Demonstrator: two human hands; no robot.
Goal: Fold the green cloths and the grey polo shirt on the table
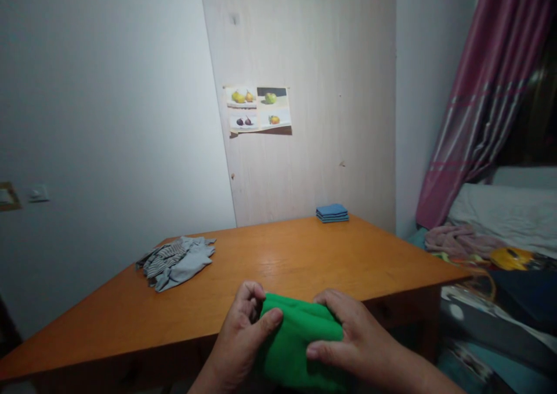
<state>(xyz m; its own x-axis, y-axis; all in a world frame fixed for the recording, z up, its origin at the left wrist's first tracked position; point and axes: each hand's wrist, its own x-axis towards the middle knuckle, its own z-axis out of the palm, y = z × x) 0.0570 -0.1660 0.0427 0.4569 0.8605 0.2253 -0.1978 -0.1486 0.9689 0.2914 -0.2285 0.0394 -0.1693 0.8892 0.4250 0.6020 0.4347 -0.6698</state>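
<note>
A bright green cloth, folded over into a small bundle, is held up between both hands at the near edge of the wooden table. My left hand pinches its upper left corner, thumb in front. On the other side, my right hand grips the cloth's right edge, with the thumb across the front and the fingers behind it. The cloth's lower end runs toward the bottom of the picture.
Crumpled grey and striped clothes lie on the table's left side. A neat stack of folded blue cloth sits at the far right corner. Fruit pictures hang on the wall. Right of the table are a purple curtain and piled bedding.
</note>
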